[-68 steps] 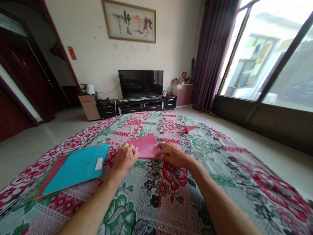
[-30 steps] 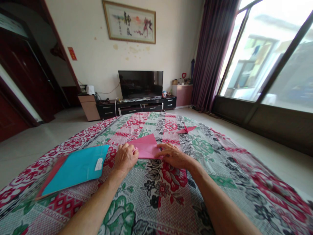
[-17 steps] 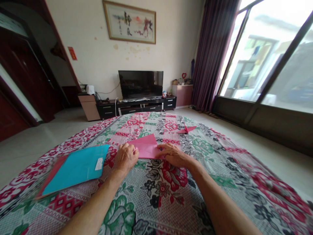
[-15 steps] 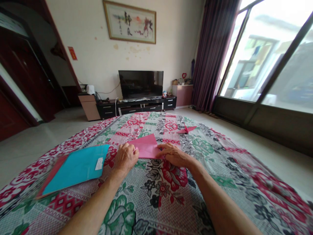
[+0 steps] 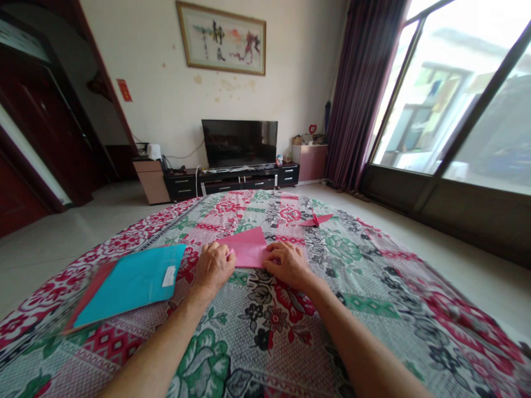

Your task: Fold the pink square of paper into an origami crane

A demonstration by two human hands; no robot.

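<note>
A partly folded sheet of pink paper (image 5: pixel 249 250) lies on the patterned tablecloth, between my two hands. My left hand (image 5: pixel 215 265) is closed on its left end, with thumb and fingers pinching the edge. On the right end, my right hand (image 5: pixel 287 264) has its fingers curled together and gripping the paper's lower right corner. The fingertips cover both ends of the sheet. Farther back to the right rests a folded red-pink paper crane (image 5: pixel 317 220), apart from both hands.
To my left lies a clear packet of coloured paper, blue sheet (image 5: pixel 133 284) on top and a white label at its right side. The floral tablecloth (image 5: pixel 282 342) covers the rounded table. Beyond it stand a television (image 5: pixel 239 143) and a low black cabinet (image 5: pixel 249 181).
My right hand has shifted slightly left along the paper's lower edge, and its fingers have curled in at the corner. My left hand and the paper stay nearly in place.
</note>
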